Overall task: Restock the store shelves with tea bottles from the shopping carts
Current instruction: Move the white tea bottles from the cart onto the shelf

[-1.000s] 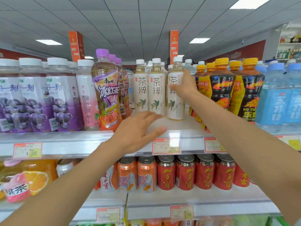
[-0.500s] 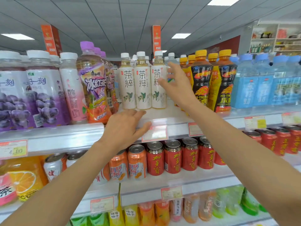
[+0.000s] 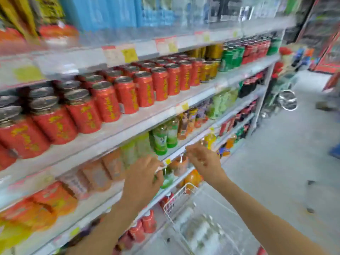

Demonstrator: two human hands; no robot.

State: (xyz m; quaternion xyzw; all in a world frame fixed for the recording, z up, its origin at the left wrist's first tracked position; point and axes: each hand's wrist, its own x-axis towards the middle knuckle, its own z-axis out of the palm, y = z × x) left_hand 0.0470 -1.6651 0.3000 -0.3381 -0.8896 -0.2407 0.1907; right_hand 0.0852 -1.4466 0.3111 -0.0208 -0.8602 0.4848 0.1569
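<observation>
**Both hands empty above the cart, next bottle to be fetched**

The view is smeared by motion; the left hand (image 3: pixel 142 178) and the right hand (image 3: pixel 204 161) hang in front of the lower shelves (image 3: pixel 128 129), apart from each other, fingers loosely curled and, as far as the blur allows, clamped on nothing. The white wire shopping cart (image 3: pixel 176 196) stands just below and between the forearms; pale shapes inside it look like the tea bottles (image 3: pixel 200 230), though they are too blurred to tell caps from labels. Red cans (image 3: pixel 106 102) fill the shelf above the hands; green bottles (image 3: pixel 161 142) stand just beyond the fingertips.

The step in hand is, by my judgement, the reach down into the cart for more stock; nothing shows that it has begun. To do it well: lower one hand straight into the basket without brushing the wire rim; take a bottle around its body, not by the cap; check that it stands free of its neighbours before lifting, as packed bottles can drag one another over. Both hands are free, so each could carry a bottle; that halves the trips. Lift clear of the shelf edges and their price tags (image 3: pixel 129 55) on the way up; the green bottles at the shelf front sit close enough to be knocked by a careless wrist.
</observation>
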